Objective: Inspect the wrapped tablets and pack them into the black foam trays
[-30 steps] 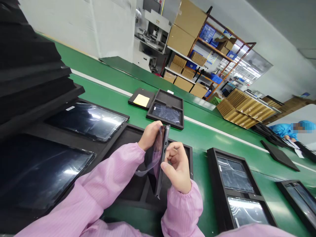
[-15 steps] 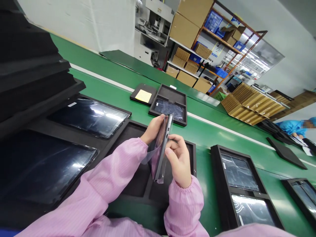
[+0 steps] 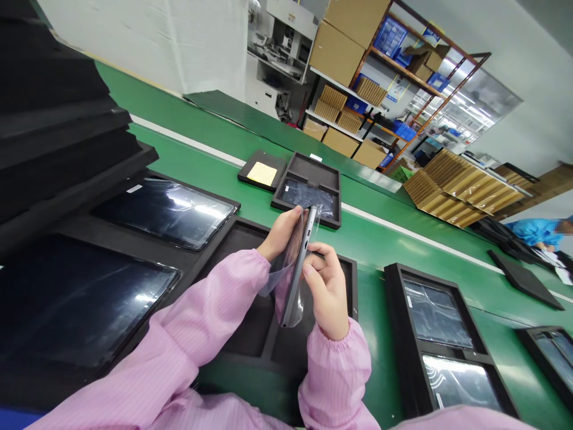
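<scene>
A thin tablet (image 3: 296,280) is held up on edge, its side with ports and small openings facing me. Its far part is gripped by my left hand (image 3: 283,232), thumb along the top. Loose clear film (image 3: 276,280) hangs off the tablet's left face, and more film sticks out past its right side. At that right side my right hand (image 3: 329,286) has its thumb and curled fingers closed on the film, close against the tablet. Below both hands lies a black foam tray (image 3: 242,239) with two recesses, partly hidden by my arms.
Left, a large black tray holds two tablets (image 3: 165,209), beside a stack of black trays (image 3: 58,119). Ahead are a small two-part tray (image 3: 313,170) and a black pad with a yellow label (image 3: 262,173). Filled trays (image 3: 447,334) stand right. A blue-clad co-worker (image 3: 532,230) is far right.
The tablet is turned very slightly, and the film at its right side has shifted a little. My hands keep nearly the same hold; the whole view has moved slightly.
</scene>
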The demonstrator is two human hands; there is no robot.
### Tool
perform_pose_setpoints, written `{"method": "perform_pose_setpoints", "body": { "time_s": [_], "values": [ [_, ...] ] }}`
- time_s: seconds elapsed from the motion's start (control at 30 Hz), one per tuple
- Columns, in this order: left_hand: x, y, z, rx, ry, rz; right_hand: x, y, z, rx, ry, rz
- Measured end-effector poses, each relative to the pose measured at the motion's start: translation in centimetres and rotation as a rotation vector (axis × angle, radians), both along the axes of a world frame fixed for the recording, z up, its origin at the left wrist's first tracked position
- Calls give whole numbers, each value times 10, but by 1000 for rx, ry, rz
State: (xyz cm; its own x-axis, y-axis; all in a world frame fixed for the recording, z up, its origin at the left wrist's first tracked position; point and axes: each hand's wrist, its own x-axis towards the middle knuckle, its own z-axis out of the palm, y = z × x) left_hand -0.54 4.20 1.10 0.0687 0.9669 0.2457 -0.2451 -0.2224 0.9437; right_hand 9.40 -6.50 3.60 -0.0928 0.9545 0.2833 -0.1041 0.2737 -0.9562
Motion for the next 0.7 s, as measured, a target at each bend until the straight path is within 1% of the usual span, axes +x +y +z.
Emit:
{"method": "perform_pose_setpoints", "body": {
  "time_s": [0.13,0.37,0.53,0.7],
  "values": [
    [0,-1,1,-14,5,14,0,0,0,4,26,16],
    [1,-2,2,-18,25,-5,0,1,0,2,11,5],
    [1,-3,3,-23,-8,-5,1,1,0,-7,15,13],
    [1,-2,2,-18,-45,-17,0,-1,2,-13,-2,-9]
  ]
}}
